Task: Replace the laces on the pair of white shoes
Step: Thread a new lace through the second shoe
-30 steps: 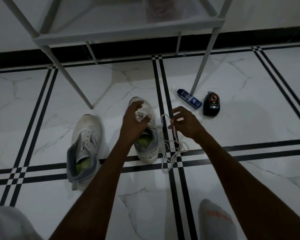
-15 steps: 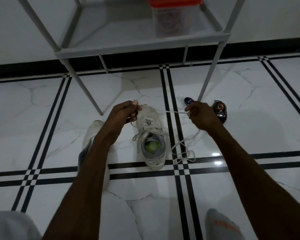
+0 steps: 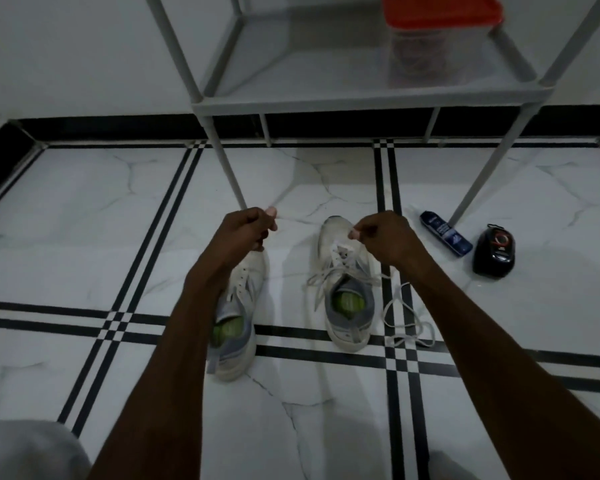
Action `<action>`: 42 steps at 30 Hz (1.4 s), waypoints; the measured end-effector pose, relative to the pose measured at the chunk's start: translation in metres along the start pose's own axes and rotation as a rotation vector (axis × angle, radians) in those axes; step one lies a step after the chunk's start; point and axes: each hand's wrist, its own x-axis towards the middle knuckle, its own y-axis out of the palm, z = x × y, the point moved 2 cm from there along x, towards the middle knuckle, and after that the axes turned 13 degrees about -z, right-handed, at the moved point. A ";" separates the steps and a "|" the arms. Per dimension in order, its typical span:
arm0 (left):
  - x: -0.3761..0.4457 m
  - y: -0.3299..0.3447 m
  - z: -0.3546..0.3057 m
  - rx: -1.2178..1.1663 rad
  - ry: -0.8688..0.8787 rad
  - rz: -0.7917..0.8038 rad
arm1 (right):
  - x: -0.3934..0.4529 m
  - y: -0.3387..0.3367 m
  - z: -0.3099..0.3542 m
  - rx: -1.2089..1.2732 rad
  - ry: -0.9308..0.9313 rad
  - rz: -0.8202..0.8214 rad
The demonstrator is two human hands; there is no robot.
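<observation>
While fisted, left hand and right hand hover above shoes

The left forearm hides the left shoe's left side. Whether either closed hand pinches lace cannot be told. The red-lidded tub is blurred, cut off at top.

White marble floor crossed by black double stripes; black skirting under a pale wall. A grey metal shelf rack stands against it; light dim.
</observation>
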 end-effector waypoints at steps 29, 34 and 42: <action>-0.006 -0.051 0.092 0.452 -0.040 -0.399 | -0.027 0.121 0.069 0.355 -0.090 0.188; -0.014 -0.051 0.124 0.616 -0.178 -0.297 | -0.030 0.122 0.058 0.384 -0.033 0.197; -0.027 -0.015 0.118 0.540 -0.049 -0.255 | -0.034 0.124 0.055 0.295 -0.085 0.121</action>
